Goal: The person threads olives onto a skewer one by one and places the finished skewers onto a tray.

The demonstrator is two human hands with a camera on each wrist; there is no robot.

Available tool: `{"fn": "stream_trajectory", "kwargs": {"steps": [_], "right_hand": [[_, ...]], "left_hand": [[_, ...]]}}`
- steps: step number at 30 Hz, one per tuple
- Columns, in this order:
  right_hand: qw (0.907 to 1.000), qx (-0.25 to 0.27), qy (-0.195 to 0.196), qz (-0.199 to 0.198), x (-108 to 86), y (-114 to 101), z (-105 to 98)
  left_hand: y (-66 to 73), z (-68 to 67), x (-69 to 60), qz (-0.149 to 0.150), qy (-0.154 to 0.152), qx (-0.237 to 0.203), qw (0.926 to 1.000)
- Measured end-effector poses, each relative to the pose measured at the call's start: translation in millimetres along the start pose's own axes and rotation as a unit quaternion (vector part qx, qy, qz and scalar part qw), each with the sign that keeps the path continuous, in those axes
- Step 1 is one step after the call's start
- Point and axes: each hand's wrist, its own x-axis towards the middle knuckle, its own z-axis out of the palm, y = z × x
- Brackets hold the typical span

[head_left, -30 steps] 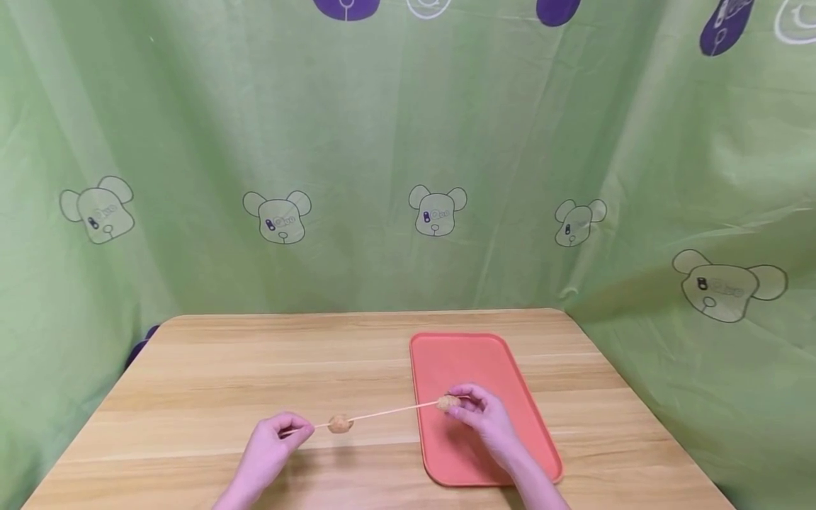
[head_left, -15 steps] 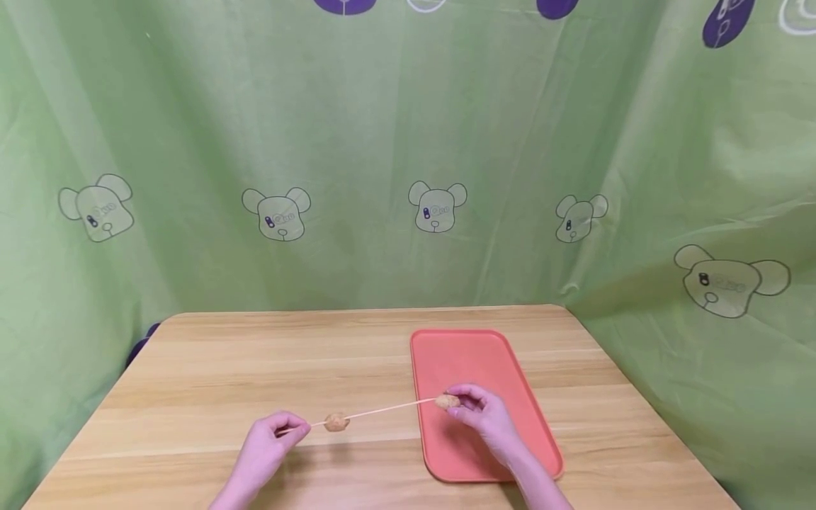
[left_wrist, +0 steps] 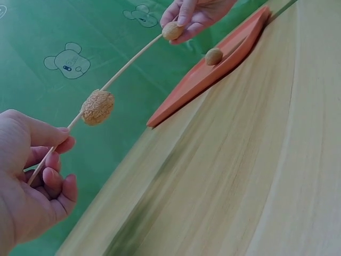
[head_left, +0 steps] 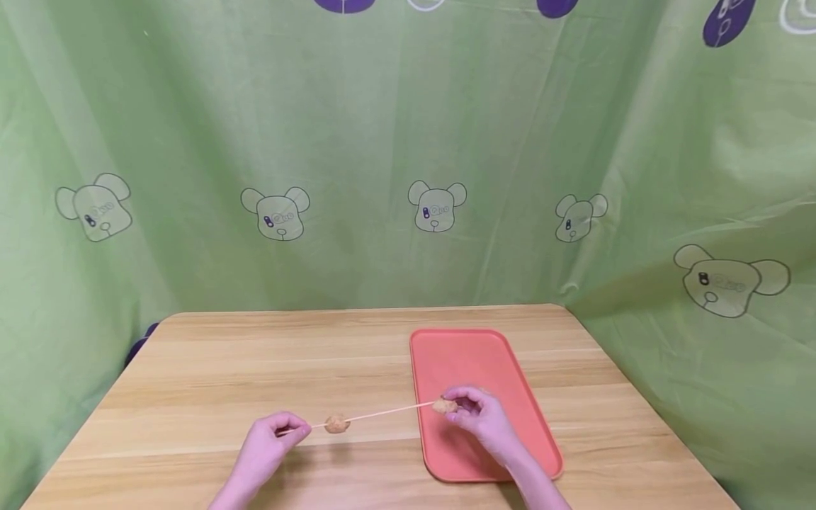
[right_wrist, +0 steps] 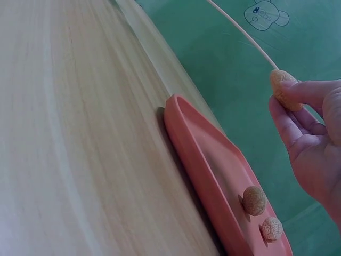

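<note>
My left hand (head_left: 270, 440) pinches a thin wooden skewer (head_left: 390, 411) near its left end, above the wooden table. A tan, rough-skinned ball (head_left: 336, 424), like a fried meatball, is threaded on the skewer a short way from those fingers; its wrinkled surface shows in the left wrist view. Over the tray, my right hand (head_left: 486, 423) holds a second tan ball (right_wrist: 282, 88) between thumb and fingers. The skewer's far end meets this second ball; how deep the tip goes in is hidden.
A red-orange tray (head_left: 454, 361) lies on the right part of the table (head_left: 255, 368). Two more round balls, one brown (right_wrist: 254, 200) and one paler (right_wrist: 272, 229), rest in it. A green curtain (head_left: 357, 142) with bear prints hangs behind the table and at both sides.
My right hand and its ball have shifted slightly left along the skewer's line. The left hand keeps its pinch and the threaded ball has hardly moved.
</note>
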Motion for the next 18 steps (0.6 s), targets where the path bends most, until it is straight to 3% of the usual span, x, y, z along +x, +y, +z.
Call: {"fn": "stream_trajectory", "kwargs": {"steps": [8,12,18], "right_hand": [[0.9969,-0.008,-0.035,-0.07,-0.7,6.8,-0.3],[0.9963,-0.006,-0.041,-0.075,-1.0,7.2,1.1],[0.9976,-0.035,-0.018,-0.057,-1.2,5.8,2.9]], "left_hand": [[1.9,-1.0,0.8,0.004,-0.013,0.024,0.9996],[5.4,-0.3,1.2,0.01,-0.015,0.027,0.9995],[8.8,1.4,2.7,0.005,-0.012,0.029,0.9995]]}}
